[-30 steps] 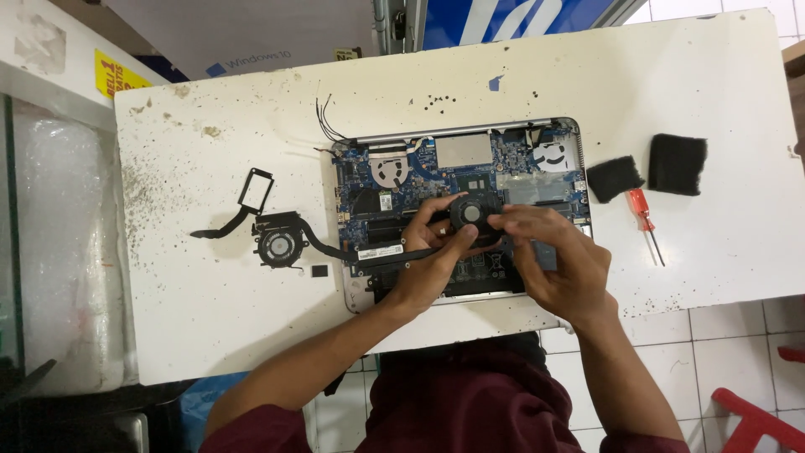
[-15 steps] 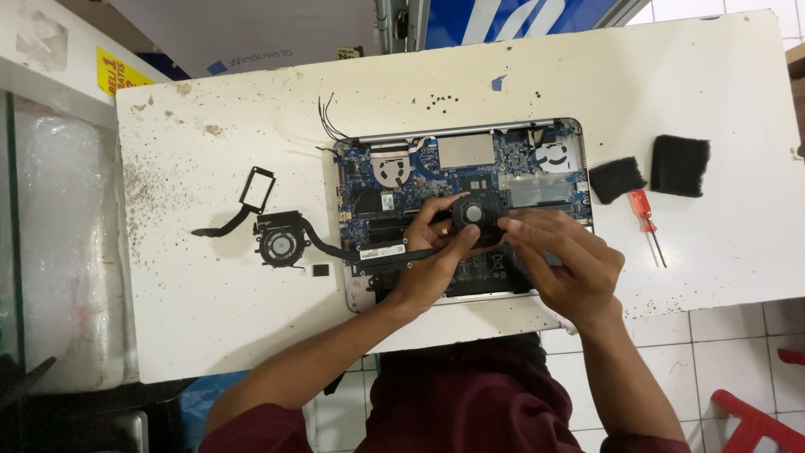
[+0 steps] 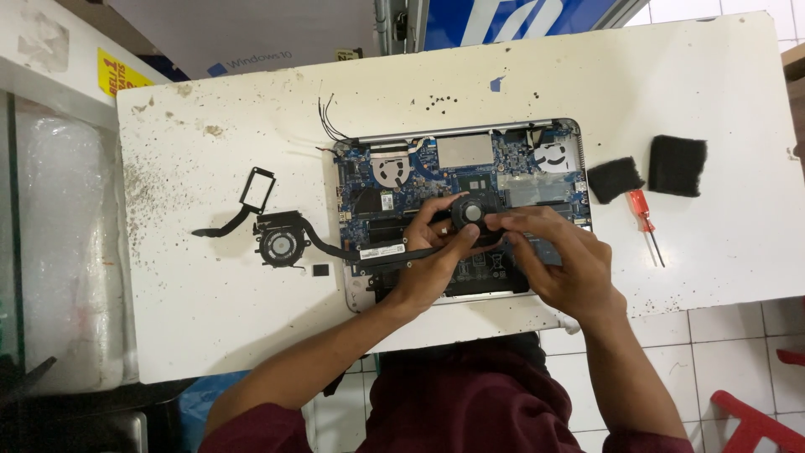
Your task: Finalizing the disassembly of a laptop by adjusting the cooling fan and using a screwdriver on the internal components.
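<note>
Looking down at my white desk (image 3: 688, 109): up at 12 o'clock past its far edge there's a blue sign with white lettering (image 3: 511, 18), and off at 10 o'clock a small yellow label (image 3: 117, 74) stuck on a white surface, plus a clear plastic bag (image 3: 63, 252) at 9 o'clock. One open laptop (image 3: 470, 164) sits dead center with its board showing. My left hand (image 3: 436, 260) and right hand (image 3: 562, 264) are both pinched on a small round black fan (image 3: 470, 211) right over the middle of the board, fingers closed on it from either side. A second fan with its heat pipe (image 3: 281, 243) lies at 9 o'clock of the laptop, one black rectangular bracket (image 3: 257, 189) just beyond it. At 3 o'clock I count two black foam pads (image 3: 677, 165) and one red-handled screwdriver (image 3: 644, 214).
</note>
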